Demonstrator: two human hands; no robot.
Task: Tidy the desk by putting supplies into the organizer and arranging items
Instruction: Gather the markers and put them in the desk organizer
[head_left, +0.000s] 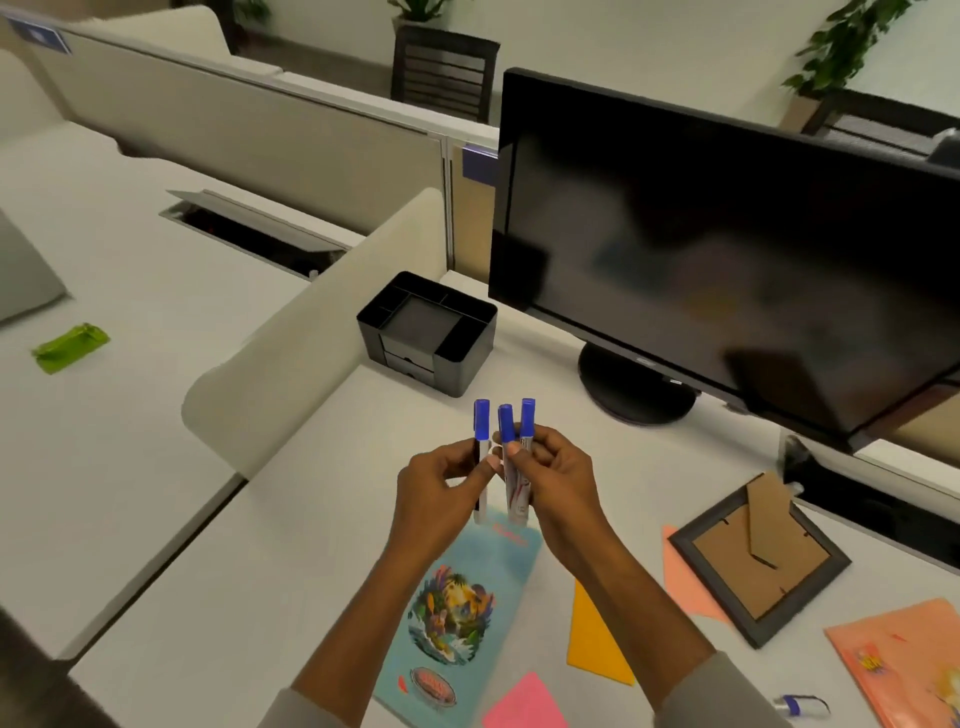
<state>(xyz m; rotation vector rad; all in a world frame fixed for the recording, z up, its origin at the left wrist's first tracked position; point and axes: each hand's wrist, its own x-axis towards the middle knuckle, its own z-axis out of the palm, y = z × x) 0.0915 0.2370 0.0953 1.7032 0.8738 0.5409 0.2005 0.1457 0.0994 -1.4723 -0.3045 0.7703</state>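
Covered, cropped, blurred

Fingers of the left hand (441, 478) and right hand (556, 467) cover the middle of the blue-capped markers (506, 431), whose print is too blurred to read. The left forearm hides one edge of the teal booklet (457, 613), and the bottom edge cuts off the pink sheet (524, 701). The monitor (727, 260) and orange folder (904, 660) run off the right edge. A small white-and-blue object (800, 705) near the folder is too blurred to identify.

My left sleeve (306, 709) and right sleeve (719, 693) are light grey, plain and soft-looking, with loose cuffs. Past the cuffs, my left hand (441, 480) and right hand (558, 467) are bare.
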